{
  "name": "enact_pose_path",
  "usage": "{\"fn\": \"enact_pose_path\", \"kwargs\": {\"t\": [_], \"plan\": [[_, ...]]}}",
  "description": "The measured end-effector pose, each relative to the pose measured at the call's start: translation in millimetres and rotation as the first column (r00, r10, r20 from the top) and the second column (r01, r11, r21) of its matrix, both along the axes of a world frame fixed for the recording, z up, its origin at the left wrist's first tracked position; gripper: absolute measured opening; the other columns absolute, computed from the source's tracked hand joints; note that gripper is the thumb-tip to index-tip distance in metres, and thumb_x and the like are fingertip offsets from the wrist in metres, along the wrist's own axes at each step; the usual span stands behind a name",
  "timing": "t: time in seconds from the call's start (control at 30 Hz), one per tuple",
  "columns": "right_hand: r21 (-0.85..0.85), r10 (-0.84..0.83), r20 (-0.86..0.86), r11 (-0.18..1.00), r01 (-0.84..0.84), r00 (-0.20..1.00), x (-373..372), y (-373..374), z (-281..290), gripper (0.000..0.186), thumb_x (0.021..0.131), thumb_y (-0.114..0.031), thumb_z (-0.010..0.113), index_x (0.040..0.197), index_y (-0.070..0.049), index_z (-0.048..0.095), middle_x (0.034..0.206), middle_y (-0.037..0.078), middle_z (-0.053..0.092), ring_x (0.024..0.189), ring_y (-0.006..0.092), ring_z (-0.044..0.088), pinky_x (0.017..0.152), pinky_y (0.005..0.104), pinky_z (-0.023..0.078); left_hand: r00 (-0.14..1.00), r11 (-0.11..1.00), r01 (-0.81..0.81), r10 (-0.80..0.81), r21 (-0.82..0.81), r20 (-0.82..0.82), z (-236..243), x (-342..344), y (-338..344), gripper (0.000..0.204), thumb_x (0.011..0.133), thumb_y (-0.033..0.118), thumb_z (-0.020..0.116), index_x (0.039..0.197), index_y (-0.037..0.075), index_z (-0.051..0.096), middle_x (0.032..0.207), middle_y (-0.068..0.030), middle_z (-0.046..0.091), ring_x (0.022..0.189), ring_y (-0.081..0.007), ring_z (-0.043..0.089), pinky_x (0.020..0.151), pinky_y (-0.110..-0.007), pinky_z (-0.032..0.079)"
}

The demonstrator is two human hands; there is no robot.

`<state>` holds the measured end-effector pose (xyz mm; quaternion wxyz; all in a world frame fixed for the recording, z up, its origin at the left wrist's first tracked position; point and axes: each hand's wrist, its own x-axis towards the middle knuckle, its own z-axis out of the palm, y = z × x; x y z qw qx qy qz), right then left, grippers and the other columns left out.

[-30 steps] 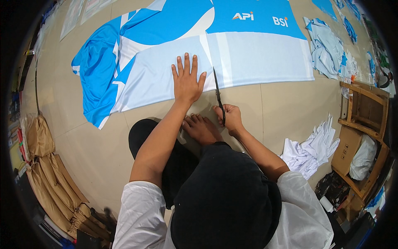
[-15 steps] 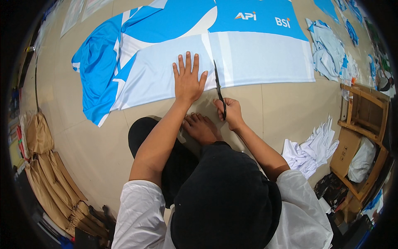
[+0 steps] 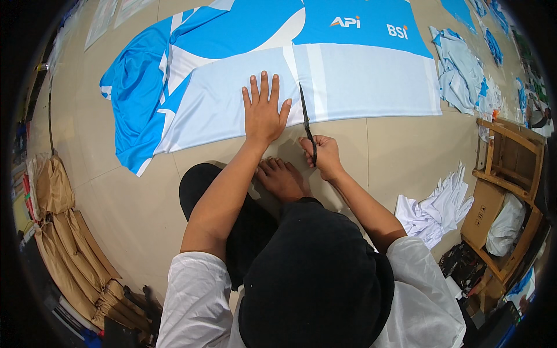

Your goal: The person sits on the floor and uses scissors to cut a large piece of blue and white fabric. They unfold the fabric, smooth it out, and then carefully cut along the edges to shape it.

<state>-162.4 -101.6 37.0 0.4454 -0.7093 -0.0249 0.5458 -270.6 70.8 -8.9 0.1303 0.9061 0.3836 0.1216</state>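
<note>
Grasping scissors [image 3: 307, 120] in right hand [image 3: 325, 156], lengthwise across near edge of jersey fabric [image 3: 212, 104]; spreading left hand [image 3: 264, 119] flat, alongside.

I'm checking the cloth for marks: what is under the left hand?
Pale blue cloth shows on both sides of the left hand, which appears to lie flat on it. The patch beneath is covered, so any mark there cannot be seen.

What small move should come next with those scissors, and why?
Probably ease the scissors slightly forward along the pale cloth: they overlap it, the right hand grips them, and the left hand lies flat on the cloth beside them, seemingly bracing it.
</note>
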Motion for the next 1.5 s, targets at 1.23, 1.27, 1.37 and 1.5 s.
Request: {"fn": "enact_pose_path", "kwargs": {"t": [1.23,1.27,1.37,1.5], "plan": [[0.066,-0.023,-0.037,0.998,0.026,0.999,22.9,41.8,-0.7,0.036,0.092,-0.028,0.085,0.076,-0.007,0.061,0.063,0.002,0.057,0.048,0.0108,0.052,0.042,0.0279,0.038,1.000,1.000,0.005,-0.005,-0.011,0.006,2.4,1.1,-0.1,0.072,0.110,0.045,0.051,0.170,0.009,0.034,0.175,-0.0248,0.029,0.162,-0.0507,0.020,0.129,-0.068,0.014],[0.068,-0.020,-0.039,0.997,0.023,0.999,23.2,41.6,-1.9,0.036,0.092,-0.028,0.085,0.076,-0.007,0.061,0.063,0.002,0.057,0.048,0.0108,0.052,0.042,0.0278,0.038,1.000,1.000,0.003,-0.003,-0.011,0.004,2.5,1.3,-0.2,0.072,0.110,0.045,0.051,0.170,0.009,0.034,0.175,-0.0247,0.029,0.162,-0.0507,0.020,0.129,-0.068,0.014],[0.070,-0.013,-0.041,0.997,0.016,0.999,23.5,40.7,-5.1,0.035,0.092,-0.027,0.085,0.075,-0.007,0.061,0.063,0.001,0.057,0.048,0.0108,0.052,0.042,0.0277,0.038,1.000,1.000,0.001,-0.001,-0.010,0.000,2.7,1.5,-0.4,0.071,0.110,0.045,0.051,0.169,0.009,0.034,0.175,-0.0244,0.030,0.162,-0.0508,0.020,0.129,-0.068,0.014],[0.062,-0.004,-0.022,0.998,0.005,1.000,22.7,41.8,-4.8,0.036,0.092,-0.027,0.085,0.074,-0.007,0.061,0.062,0.001,0.057,0.048,0.0107,0.051,0.042,0.0277,0.038,1.000,1.000,-0.002,0.002,0.000,0.003,3.4,0.0,-0.2,0.071,0.110,0.044,0.052,0.169,0.009,0.035,0.175,-0.0243,0.030,0.162,-0.0509,0.021,0.129,-0.068,0.015]]}}
